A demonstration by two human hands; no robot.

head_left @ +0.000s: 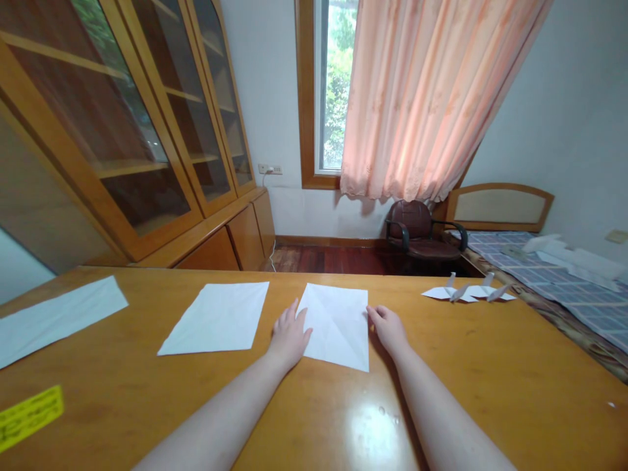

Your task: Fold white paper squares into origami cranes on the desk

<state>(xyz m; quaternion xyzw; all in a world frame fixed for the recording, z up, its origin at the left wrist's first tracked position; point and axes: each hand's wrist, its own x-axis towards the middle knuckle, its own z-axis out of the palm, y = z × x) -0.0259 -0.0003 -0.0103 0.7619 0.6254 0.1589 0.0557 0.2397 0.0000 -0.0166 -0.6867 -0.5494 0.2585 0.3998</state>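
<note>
A white sheet of paper (pixel 338 327) with a diagonal crease lies between my two hands on the wooden table (pixel 456 373). My left hand (pixel 288 337) rests with its fingers apart along the sheet's left edge, the thumb over the paper. At the right edge, my right hand (pixel 387 327) pinches the paper between thumb and fingers. To the left lies another creased white sheet (pixel 216 318), apart from my hands. Two folded paper cranes (pixel 466 292) stand at the table's far right.
At the far left lies a further strip of white paper (pixel 63 317), with a yellow label (pixel 32 415) nearer me. Beyond the table are a glass-door cabinet (pixel 147 118), a brown armchair (pixel 417 229) and a bed (pixel 554 275). A pink curtain (pixel 422 98) partly covers the window.
</note>
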